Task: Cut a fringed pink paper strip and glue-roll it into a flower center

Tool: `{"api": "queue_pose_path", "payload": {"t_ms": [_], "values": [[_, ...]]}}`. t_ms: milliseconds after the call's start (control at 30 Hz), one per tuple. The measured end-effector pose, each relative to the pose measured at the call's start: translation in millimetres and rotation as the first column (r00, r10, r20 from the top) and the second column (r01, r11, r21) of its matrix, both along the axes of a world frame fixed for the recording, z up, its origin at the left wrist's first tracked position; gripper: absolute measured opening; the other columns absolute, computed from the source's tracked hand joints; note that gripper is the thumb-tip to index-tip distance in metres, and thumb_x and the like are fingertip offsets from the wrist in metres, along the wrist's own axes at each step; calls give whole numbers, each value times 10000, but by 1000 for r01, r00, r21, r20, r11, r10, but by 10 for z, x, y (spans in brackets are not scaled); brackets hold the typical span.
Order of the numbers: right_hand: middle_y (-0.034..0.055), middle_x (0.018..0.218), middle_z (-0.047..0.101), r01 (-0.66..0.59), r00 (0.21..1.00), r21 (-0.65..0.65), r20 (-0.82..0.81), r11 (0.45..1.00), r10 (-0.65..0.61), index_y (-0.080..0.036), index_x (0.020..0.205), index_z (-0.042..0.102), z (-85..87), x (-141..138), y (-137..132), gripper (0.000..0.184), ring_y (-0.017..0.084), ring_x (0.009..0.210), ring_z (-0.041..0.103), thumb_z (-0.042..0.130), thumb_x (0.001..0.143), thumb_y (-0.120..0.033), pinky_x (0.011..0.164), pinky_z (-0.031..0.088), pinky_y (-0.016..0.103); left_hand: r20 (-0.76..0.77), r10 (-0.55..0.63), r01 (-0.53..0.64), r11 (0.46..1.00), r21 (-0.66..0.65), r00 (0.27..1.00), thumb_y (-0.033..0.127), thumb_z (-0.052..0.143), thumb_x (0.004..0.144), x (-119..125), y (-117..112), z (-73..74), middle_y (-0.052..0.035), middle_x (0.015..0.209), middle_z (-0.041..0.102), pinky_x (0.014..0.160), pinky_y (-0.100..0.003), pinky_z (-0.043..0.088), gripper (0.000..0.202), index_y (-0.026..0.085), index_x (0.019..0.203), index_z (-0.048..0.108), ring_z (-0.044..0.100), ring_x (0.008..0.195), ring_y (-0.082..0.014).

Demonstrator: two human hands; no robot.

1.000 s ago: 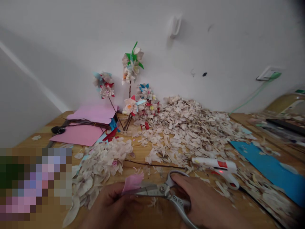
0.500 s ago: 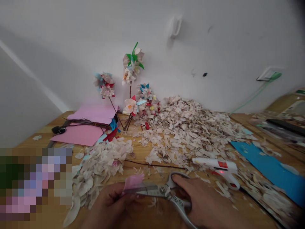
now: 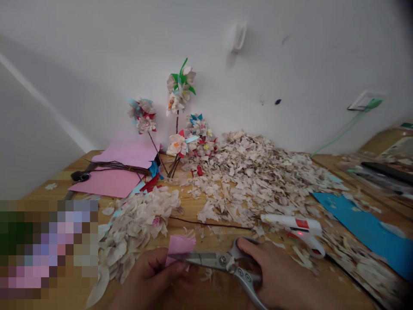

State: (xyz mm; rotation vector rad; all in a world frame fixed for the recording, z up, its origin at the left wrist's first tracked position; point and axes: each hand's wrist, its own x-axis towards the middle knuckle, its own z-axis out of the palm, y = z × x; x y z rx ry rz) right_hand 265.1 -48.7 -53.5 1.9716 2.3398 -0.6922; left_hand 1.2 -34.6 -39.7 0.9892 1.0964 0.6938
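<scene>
My left hand (image 3: 150,275) pinches a small piece of pink paper (image 3: 180,245) whose upper right edge is cut into thin strips. In my right hand (image 3: 274,269) is a pair of metal scissors (image 3: 222,260), thumb and fingers around the handles. Their blades point left and lie across the pink paper close to my left fingertips, appearing nearly closed. To the left lies a heap of whitish petals (image 3: 138,219) with a pink-centred flower (image 3: 156,221) in it. Beyond the scissors a thin twig (image 3: 209,224) rests on the wooden table (image 3: 190,206).
A white glue gun (image 3: 290,221) with a lit red light lies at right, its black cord running forward. Behind are a big pile of pale scraps (image 3: 258,168), blue paper (image 3: 361,228), pink sheets (image 3: 109,185) and handmade flowers on twigs (image 3: 177,122) against the wall.
The pink paper has tilted more upright and shows more of its face. The scissors' tips have shifted slightly left across it. Both hands keep their holds.
</scene>
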Motion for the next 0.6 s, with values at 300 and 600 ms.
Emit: {"api": "queue_pose_path", "payload": {"t_ms": [300,600], "values": [[45,1008,631,-57,995,-37,-83,998,54,-284,1030,554,178,-56,34,615,292,896,566,786,495,-477,702,420,339,-4,24,-24,997,69,1000,463,742,606,-47,17,-113,15,616,707,594,-238,468,246,228,677,752,610,577,-151],[47,1039,632,-63,994,-24,-85,998,61,-304,1037,551,126,-40,47,640,316,910,566,804,475,-476,732,435,395,-83,23,-10,989,144,996,418,711,648,-29,22,-48,7,608,703,592,-240,477,186,247,699,764,610,610,-176]]}}
